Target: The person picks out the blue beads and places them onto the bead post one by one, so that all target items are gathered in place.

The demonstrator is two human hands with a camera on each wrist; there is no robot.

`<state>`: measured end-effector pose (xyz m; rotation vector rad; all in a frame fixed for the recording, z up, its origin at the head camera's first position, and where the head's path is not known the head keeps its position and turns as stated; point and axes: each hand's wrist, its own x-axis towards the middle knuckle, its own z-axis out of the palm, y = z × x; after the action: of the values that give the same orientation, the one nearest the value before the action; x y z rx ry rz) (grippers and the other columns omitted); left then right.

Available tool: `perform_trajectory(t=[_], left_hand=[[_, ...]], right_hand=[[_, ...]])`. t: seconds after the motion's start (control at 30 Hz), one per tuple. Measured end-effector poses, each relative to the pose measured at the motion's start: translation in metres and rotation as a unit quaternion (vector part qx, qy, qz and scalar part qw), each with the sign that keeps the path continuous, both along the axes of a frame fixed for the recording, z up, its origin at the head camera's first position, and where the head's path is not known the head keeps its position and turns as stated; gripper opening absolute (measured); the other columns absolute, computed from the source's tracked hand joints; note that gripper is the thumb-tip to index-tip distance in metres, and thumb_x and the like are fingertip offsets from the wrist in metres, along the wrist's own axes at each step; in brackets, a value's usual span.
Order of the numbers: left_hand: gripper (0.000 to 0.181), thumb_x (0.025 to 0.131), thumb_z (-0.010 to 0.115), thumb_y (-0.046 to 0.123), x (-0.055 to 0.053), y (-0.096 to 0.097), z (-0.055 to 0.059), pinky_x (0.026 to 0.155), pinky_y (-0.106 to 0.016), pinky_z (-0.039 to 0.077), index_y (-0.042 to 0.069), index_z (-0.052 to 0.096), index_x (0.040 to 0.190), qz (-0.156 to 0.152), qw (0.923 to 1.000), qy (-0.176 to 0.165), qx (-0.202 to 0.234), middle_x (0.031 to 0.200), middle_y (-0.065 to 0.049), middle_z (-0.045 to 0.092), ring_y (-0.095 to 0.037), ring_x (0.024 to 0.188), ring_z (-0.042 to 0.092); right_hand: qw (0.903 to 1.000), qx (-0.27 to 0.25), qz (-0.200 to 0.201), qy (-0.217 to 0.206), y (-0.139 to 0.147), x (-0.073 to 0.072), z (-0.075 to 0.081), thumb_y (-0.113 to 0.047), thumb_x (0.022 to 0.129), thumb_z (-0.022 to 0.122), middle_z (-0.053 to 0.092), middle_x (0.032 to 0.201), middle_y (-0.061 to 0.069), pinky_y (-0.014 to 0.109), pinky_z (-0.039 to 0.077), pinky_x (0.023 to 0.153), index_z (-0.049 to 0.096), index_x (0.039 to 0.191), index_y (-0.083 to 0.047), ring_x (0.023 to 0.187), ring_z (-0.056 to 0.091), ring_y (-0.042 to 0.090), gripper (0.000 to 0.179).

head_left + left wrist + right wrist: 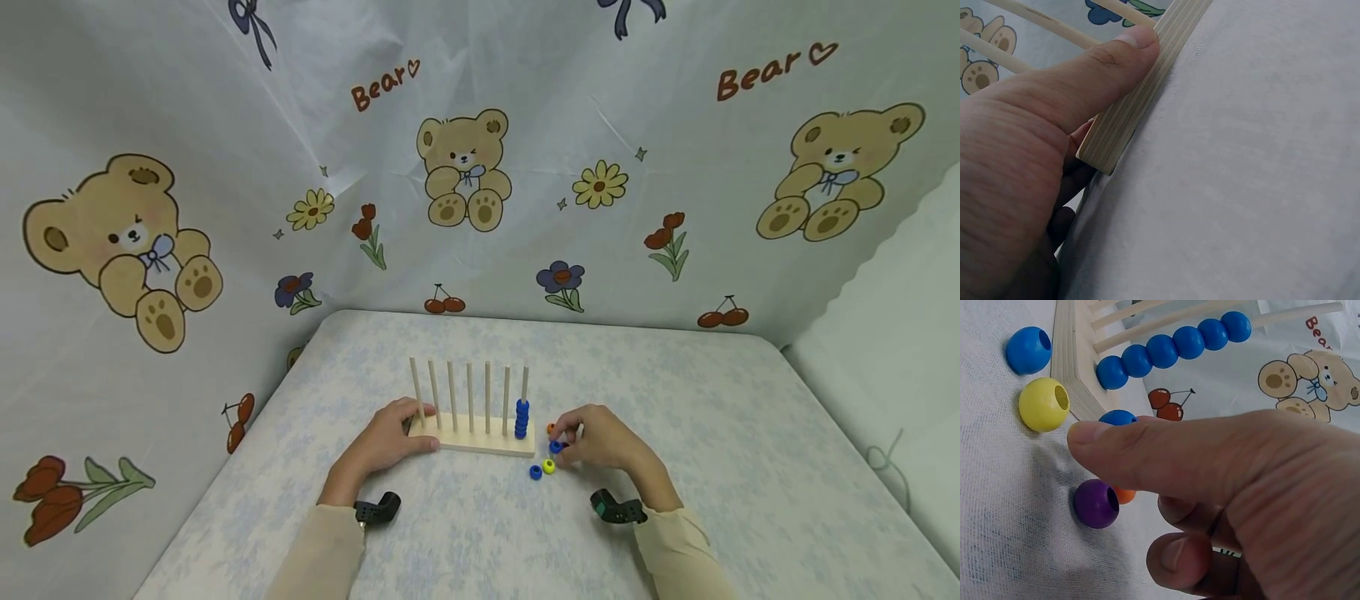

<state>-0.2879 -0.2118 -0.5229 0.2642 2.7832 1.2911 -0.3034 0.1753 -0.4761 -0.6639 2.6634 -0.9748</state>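
A wooden peg rack (472, 435) with a row of upright pegs stands on the table. My left hand (392, 435) grips its left end, thumb along the front edge of the base and the other fingers behind. Several blue beads (521, 419) are stacked on the rightmost peg. Beside the rack's right end, my right hand (600, 437) pinches a loose blue bead (1116, 417), partly hidden behind the thumb. Around it on the cloth lie a yellow bead (1038, 405), another blue bead (1027, 351), a purple bead (1094, 503) and an orange bead (1125, 495), the last mostly covered.
A pale patterned cloth covers the table (465, 533). Behind it and on the left hangs a white curtain (540, 50) printed with bears and flowers. A thin cable (888, 458) hangs at the far right. Each wrist wears a dark strapped device (617, 507).
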Motion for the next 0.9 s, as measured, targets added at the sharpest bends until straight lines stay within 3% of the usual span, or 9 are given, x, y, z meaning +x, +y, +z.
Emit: perform_trajectory(t=[0.9], left_hand=[[0.055, 0.076, 0.086, 0.047, 0.000, 0.003, 0.005, 0.108, -0.049, 0.043, 0.037, 0.065, 0.125, 0.002, 1.0000, 0.003, -0.008, 0.137, 0.008, 0.059, -0.020, 0.129, 0.054]], right_hand=[[0.9981, 0.002, -0.040, 0.048, 0.000, 0.001, 0.011, -0.021, 0.081, 0.084, 0.057, 0.080, -0.005, 0.024, 0.034, 0.046, 0.076, 0.092, -0.024, 0.052, 0.039, 0.009, 0.014]])
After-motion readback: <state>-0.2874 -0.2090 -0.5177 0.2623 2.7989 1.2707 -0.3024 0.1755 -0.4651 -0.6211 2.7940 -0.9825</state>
